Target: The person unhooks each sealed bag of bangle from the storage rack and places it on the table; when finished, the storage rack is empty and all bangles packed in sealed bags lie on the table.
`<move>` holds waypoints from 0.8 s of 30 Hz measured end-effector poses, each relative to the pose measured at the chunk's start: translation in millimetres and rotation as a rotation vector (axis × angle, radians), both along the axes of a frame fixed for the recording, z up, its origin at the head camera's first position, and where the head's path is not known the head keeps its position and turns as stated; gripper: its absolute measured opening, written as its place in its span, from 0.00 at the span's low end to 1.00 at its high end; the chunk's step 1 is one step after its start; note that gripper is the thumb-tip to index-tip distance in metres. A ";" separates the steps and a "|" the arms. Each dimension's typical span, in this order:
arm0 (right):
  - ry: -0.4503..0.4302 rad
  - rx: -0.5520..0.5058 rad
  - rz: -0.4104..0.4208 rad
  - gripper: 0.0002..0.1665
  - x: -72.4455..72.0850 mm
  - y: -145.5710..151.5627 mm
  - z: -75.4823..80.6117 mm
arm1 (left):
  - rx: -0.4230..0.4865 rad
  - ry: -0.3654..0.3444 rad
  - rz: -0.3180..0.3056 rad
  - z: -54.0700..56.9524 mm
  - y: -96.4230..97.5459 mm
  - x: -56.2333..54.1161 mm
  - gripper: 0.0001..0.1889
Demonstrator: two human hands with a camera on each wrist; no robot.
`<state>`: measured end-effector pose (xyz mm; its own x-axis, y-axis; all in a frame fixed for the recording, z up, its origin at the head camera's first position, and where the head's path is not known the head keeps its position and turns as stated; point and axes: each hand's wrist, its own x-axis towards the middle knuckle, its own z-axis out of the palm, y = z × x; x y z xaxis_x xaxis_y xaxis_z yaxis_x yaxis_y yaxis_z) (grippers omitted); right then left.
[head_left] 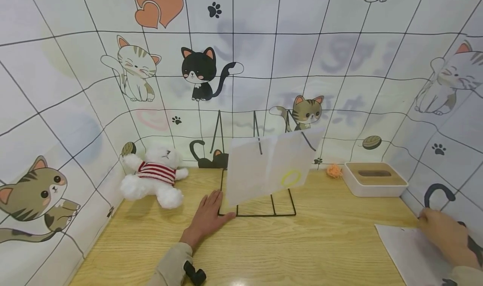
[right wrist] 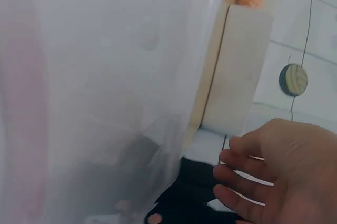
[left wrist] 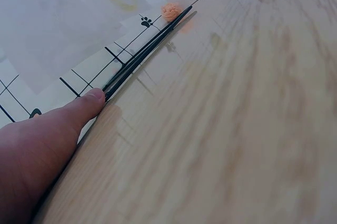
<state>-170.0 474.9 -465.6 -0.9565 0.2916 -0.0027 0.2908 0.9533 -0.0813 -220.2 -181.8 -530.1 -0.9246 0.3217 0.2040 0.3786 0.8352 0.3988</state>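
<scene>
In the head view my left hand (head_left: pixel 208 215) lies at the front left corner of a black wire rack (head_left: pixel 260 215), its fingers extended and spread. The thumb tip touches the rack's front wire (left wrist: pixel 122 79) in the left wrist view. A translucent whitish folder (head_left: pixel 250 168) with a yellow oval mark leans at a tilt in the rack. At the far right my right hand (head_left: pixel 447 235) is over another whitish sheet (head_left: pixel 407 252). The right wrist view shows loosely bent fingers (right wrist: pixel 245 184) with nothing between them, beside a translucent sheet (right wrist: pixel 105 76).
On the left a white teddy bear (head_left: pixel 156 172) in a striped top leans by the wall. A white box with a wooden lid (head_left: pixel 373 181) stands at the back right, near an orange yarn-like ball (head_left: pixel 334 171). Cat-printed walls enclose the wooden table (head_left: pixel 302 252).
</scene>
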 end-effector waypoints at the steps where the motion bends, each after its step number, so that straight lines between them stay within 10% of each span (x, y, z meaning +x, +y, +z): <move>1: 0.015 -0.023 0.034 0.11 -1.4 -2.4 3.4 | -0.001 -0.002 -0.001 0.0 -0.2 -0.2 0.50; 11: 0.235 -0.136 0.255 0.22 -22.1 -48.8 29.7 | 0.001 -0.012 0.003 -1.0 0.2 -0.2 0.49; 24: 0.456 -0.371 0.344 0.19 -56.8 -128.7 11.0 | 0.001 0.001 0.003 -2.2 2.6 -1.0 0.49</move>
<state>-226.8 346.3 -454.5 -0.9239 0.0279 0.3817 -0.1652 0.8706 -0.4635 -221.3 -179.2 -532.3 -0.9253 0.3192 0.2050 0.3768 0.8359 0.3990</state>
